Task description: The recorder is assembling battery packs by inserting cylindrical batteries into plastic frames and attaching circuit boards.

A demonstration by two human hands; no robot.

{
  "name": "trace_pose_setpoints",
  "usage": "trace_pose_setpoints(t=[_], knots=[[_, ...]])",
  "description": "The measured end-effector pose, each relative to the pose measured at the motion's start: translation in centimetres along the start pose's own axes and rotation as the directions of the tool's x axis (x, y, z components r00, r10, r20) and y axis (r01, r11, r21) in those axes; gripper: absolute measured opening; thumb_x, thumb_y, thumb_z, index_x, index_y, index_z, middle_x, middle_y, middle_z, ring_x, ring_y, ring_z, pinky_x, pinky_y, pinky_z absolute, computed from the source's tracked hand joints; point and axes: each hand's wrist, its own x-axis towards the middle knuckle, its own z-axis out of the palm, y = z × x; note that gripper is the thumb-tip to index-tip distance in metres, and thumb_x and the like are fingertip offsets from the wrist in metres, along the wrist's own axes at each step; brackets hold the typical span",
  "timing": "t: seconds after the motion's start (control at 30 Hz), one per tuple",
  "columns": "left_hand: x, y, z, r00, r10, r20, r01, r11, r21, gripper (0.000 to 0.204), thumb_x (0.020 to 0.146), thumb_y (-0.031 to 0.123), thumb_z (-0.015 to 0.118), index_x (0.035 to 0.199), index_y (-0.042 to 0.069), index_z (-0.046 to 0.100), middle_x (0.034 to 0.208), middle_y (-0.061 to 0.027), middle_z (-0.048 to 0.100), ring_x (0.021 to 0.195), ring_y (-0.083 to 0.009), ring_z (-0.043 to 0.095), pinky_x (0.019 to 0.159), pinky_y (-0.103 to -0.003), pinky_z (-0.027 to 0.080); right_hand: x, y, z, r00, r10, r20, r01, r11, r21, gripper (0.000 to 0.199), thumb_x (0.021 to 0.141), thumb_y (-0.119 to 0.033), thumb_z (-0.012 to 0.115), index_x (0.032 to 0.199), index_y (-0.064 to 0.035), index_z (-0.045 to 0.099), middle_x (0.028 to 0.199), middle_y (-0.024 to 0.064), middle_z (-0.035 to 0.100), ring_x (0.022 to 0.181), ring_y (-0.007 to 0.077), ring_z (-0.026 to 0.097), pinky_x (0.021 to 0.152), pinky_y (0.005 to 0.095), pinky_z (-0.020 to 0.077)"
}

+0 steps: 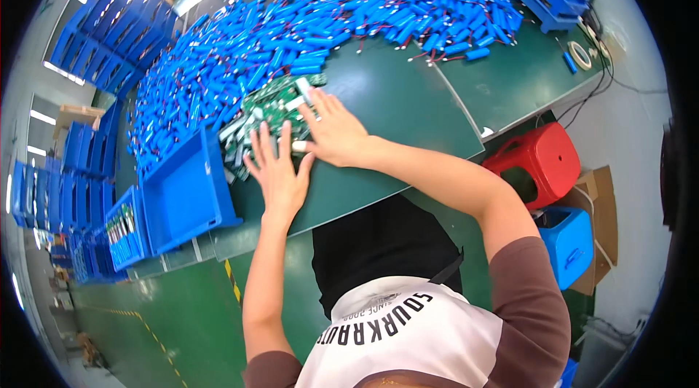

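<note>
Green circuit boards, heaped loosely at the near side of the surface, are judged to be light and stiff, each being a thin plate by which little bending should be allowed. Some sliding of board over board is to be expected where smooth faces are overlapped, and snagging may be met where edges are crossed. Fragility is presumed at any mounted parts; hold is therefore best taken by two opposite edges, a single board at a time, with pressure kept off the faces.

In appearance, the boards are small and flat and are laid at mixed angles, their green faces being interspersed with pale strips. Outlines are blurred and partly covered, so whether these strips are attached to the boards cannot be settled from this view. The heap is bordered on its far side by a mass of blue cylinders and on its left by a blue tray.

The left hand is laid over the near part of the heap and the right hand at its right side; in both, the grip is spread open, with no board seen to be clasped.
</note>
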Motion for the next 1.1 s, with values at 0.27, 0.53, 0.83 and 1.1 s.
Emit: trace_pose_setpoints(t=[0.27,0.53,0.83,1.1], knots=[[-0.4,1.5,-0.7,0.914,0.328,-0.240,-0.329,0.944,0.035,0.064,0.080,0.020,0.079,0.138,0.007,0.056,0.150,-0.0233,0.043,0.142,-0.0441,0.039,0.117,-0.059,0.026,-1.4,6.2,-8.7,0.975,-0.199,-0.098,0.211,0.968,0.132,0.072,0.088,-0.038,0.071,0.146,-0.0067,0.044,0.157,0.0235,0.034,0.146,0.0444,0.031,0.119,0.0542,0.0289],[6.9,14.3,3.0,0.828,0.560,-0.034,-0.533,0.767,-0.356,0.095,0.070,0.037,0.088,0.150,0.013,0.044,0.158,-0.0266,0.025,0.149,-0.0473,0.022,0.119,-0.063,0.019,-8.3,29.5,-18.8,0.763,0.408,-0.501,-0.563,0.800,-0.205,0.051,0.089,-0.044,0.068,0.135,-0.0221,0.063,0.142,0.0133,0.055,0.132,0.0377,0.048,0.111,0.0548,0.0359],[18.7,21.0,10.2,0.934,0.357,-0.015,-0.343,0.885,-0.315,0.121,0.062,0.061,0.086,0.160,0.021,0.027,0.165,-0.0232,0.013,0.153,-0.0467,0.007,0.115,-0.073,0.008,-1.3,25.6,-12.1,0.737,0.585,-0.339,-0.658,0.737,-0.157,0.059,0.090,-0.059,0.059,0.138,-0.0251,0.060,0.154,0.0175,0.042,0.140,0.0508,0.032,0.109,0.0722,0.0250],[23.2,14.0,10.8,0.841,0.542,0.003,-0.465,0.724,-0.509,0.109,0.059,0.034,0.092,0.153,0.010,0.041,0.162,-0.0194,0.031,0.151,-0.0409,0.026,0.122,-0.052,0.025,2.0,18.9,-9.1,0.658,0.615,-0.435,-0.717,0.688,-0.113,0.058,0.093,-0.047,0.057,0.142,-0.0151,0.053,0.148,0.0200,0.043,0.139,0.0475,0.035,0.100,0.0708,0.0350]])
